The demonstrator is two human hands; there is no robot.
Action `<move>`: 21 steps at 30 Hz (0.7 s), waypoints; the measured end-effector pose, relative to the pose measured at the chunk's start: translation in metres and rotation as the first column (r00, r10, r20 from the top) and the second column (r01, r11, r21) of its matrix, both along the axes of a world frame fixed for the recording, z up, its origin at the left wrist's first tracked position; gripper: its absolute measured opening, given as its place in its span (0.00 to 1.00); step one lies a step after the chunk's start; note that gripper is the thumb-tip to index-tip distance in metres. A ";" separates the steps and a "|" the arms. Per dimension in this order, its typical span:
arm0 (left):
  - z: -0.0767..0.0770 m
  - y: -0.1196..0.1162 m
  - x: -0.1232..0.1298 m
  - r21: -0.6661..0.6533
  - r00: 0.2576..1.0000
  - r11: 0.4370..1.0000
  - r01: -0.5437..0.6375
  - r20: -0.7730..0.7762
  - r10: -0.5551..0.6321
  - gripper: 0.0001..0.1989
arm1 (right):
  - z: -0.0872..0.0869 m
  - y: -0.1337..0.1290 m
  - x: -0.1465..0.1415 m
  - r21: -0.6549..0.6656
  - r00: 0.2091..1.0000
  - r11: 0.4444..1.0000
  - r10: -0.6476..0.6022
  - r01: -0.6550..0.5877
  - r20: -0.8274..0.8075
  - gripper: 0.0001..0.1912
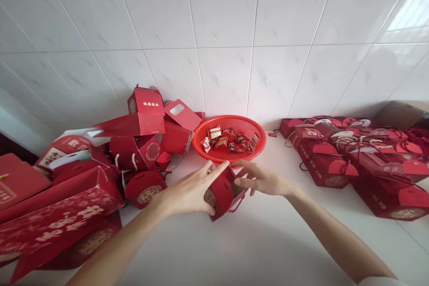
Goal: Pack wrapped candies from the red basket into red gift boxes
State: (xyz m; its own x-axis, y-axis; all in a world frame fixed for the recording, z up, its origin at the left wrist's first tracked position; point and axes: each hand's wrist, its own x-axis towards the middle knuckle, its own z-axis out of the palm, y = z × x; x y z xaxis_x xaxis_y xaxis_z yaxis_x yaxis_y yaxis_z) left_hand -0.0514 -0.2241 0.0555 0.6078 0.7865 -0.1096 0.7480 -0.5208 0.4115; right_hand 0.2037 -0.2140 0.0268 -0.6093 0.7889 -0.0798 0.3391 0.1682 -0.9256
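Note:
A small red gift box with a gold round pattern stands tilted on the white surface, its flaps apart at the top. My left hand grips it from the left, thumb low on the patterned side and fingers over the top edge. At the box's upper right, my right hand has its fingers bent around a flap, fingertips at the opening. A dark red cord loop hangs at the box's right side. Just behind both hands is a red plastic basket holding several wrapped sweets.
Loose red boxes lie heaped at the left, beside a large red carton. Rows of closed red boxes with cords stand at the right. A brown carton is at the far right. A tiled wall rises behind.

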 end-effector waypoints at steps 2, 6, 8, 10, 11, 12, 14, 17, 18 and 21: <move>-0.013 0.000 0.011 0.011 0.997 0.999 0.047 0.053 -0.047 0.53 | 0.004 -0.007 0.005 0.116 0.998 0.993 -0.046 0.039 0.053 0.28; -0.035 -0.002 0.027 0.027 0.990 0.997 0.066 0.125 -0.069 0.44 | 0.007 -0.018 0.011 0.260 0.990 0.964 -0.081 0.047 0.120 0.23; -0.043 -0.002 0.031 0.055 0.986 0.997 0.059 0.153 -0.067 0.42 | 0.008 -0.020 0.012 0.291 0.985 0.957 -0.050 0.000 0.163 0.16; -0.049 -0.003 0.033 0.109 0.980 0.992 0.064 0.180 -0.083 0.42 | 0.009 -0.020 0.013 0.296 0.980 0.953 0.008 -0.067 0.199 0.13; -0.051 -0.003 0.033 0.141 0.977 0.988 0.065 0.193 -0.091 0.42 | 0.009 -0.020 0.013 0.289 0.978 0.953 0.032 -0.092 0.207 0.13; -0.053 -0.003 0.033 0.170 0.974 0.983 0.062 0.203 -0.096 0.41 | 0.009 -0.020 0.014 0.280 0.977 0.954 0.043 -0.103 0.210 0.13; -0.052 -0.004 0.032 0.199 0.973 0.979 0.047 0.214 -0.090 0.39 | 0.009 -0.019 0.015 0.268 0.976 0.958 0.040 -0.097 0.213 0.14; -0.047 -0.004 0.030 0.162 0.971 0.985 0.055 0.223 -0.091 0.34 | 0.010 -0.018 0.017 0.271 0.975 0.957 0.044 -0.103 0.216 0.18; -0.044 -0.003 0.029 0.141 0.968 0.988 0.069 0.232 -0.101 0.34 | 0.010 -0.017 0.017 0.272 0.974 0.956 0.053 -0.113 0.218 0.19; -0.040 -0.002 0.028 0.106 0.948 0.986 0.127 0.278 -0.152 0.32 | 0.011 -0.017 0.020 0.258 0.972 0.958 0.066 -0.125 0.227 0.22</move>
